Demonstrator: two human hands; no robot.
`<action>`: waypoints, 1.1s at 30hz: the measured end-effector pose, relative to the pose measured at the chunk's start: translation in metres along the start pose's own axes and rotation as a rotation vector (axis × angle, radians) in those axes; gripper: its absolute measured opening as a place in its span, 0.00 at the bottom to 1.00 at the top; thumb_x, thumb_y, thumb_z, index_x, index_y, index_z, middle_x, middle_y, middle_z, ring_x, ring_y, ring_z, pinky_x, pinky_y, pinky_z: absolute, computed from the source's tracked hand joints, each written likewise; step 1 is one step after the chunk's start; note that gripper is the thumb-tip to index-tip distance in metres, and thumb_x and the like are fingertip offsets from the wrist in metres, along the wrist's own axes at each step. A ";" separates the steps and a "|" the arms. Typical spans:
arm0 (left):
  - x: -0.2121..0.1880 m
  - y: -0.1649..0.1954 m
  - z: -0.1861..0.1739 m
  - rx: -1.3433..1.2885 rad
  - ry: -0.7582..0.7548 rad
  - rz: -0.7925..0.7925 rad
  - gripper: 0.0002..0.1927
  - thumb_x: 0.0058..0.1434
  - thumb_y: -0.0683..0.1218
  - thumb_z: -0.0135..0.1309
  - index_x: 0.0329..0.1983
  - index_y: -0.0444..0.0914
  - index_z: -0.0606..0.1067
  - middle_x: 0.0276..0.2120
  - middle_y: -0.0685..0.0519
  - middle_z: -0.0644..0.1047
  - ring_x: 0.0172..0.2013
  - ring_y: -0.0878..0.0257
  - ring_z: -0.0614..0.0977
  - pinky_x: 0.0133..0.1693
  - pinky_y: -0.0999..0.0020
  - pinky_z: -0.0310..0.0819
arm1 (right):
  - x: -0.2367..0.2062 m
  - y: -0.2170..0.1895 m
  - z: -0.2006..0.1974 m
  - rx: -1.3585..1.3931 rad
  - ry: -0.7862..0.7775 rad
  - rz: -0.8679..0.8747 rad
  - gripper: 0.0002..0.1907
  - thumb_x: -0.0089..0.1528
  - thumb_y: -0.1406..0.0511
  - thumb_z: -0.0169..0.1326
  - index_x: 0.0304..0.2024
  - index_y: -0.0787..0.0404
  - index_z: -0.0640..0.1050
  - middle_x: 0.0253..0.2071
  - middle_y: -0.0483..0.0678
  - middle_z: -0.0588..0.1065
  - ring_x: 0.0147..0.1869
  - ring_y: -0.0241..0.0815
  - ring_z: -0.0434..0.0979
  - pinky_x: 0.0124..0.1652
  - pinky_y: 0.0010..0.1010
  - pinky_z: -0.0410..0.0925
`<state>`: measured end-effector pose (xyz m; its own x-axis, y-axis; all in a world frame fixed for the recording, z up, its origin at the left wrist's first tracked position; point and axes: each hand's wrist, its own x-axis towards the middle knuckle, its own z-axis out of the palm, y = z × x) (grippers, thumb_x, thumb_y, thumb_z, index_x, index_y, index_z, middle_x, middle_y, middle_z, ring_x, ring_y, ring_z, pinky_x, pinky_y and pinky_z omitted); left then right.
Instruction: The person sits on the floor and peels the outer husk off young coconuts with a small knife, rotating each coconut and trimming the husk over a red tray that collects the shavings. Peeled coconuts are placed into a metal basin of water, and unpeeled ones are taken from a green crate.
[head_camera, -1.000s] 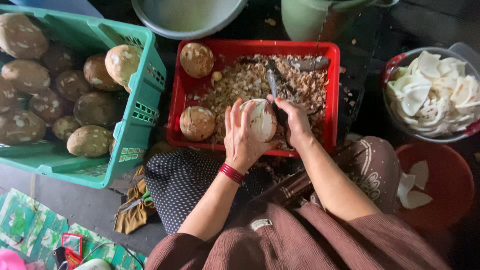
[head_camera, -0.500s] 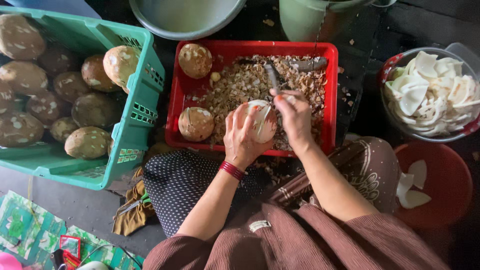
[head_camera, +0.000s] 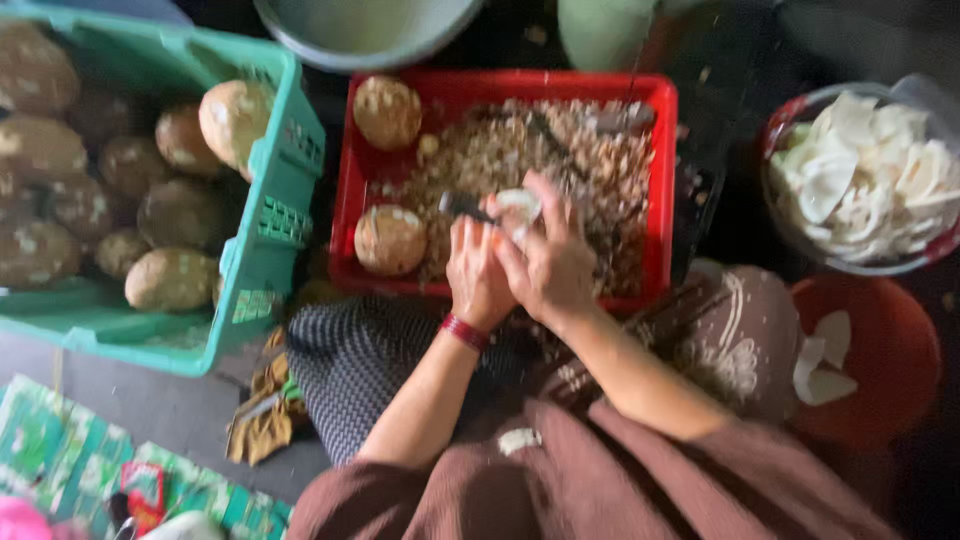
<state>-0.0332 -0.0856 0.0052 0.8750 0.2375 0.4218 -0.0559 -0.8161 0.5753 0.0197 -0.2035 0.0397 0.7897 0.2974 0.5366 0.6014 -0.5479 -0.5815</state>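
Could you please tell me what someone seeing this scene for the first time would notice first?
The eye lands on the two hands at the centre: the left hand and right hand close around a pale white piece above a red crate of brown shavings. At left a green crate holds brown round husked fruits; at right a bowl holds white pieces.

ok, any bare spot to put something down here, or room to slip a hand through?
Bare grey floor lies between the green crate and the patterned mat. The orange tub holds only a few white pieces. Crowded: the red tray is full of shavings beneath both hands, and the white-piece bowl is heaped.
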 end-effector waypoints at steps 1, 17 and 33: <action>0.000 -0.001 0.000 0.019 -0.007 -0.015 0.39 0.51 0.52 0.73 0.64 0.41 0.69 0.67 0.43 0.69 0.64 0.42 0.72 0.60 0.53 0.75 | 0.005 0.003 0.001 0.051 -0.019 0.088 0.16 0.67 0.58 0.53 0.51 0.57 0.85 0.62 0.57 0.72 0.55 0.46 0.75 0.55 0.36 0.71; 0.006 0.006 -0.006 -0.030 0.001 0.017 0.44 0.35 0.51 0.72 0.59 0.39 0.72 0.61 0.45 0.71 0.58 0.42 0.73 0.55 0.52 0.74 | 0.022 0.020 0.001 0.741 -0.255 0.790 0.16 0.62 0.57 0.58 0.45 0.60 0.84 0.54 0.54 0.79 0.55 0.43 0.80 0.56 0.31 0.71; 0.006 0.007 -0.002 -0.040 0.049 -0.002 0.44 0.41 0.54 0.76 0.61 0.38 0.70 0.63 0.43 0.70 0.61 0.43 0.72 0.58 0.51 0.72 | -0.022 0.037 0.028 0.186 0.134 0.078 0.15 0.70 0.60 0.52 0.47 0.62 0.84 0.57 0.56 0.74 0.60 0.50 0.73 0.59 0.35 0.67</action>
<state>-0.0295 -0.0892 0.0134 0.8505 0.2656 0.4540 -0.0740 -0.7941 0.6032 0.0283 -0.2082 -0.0107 0.8189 0.1463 0.5550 0.5611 -0.4075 -0.7205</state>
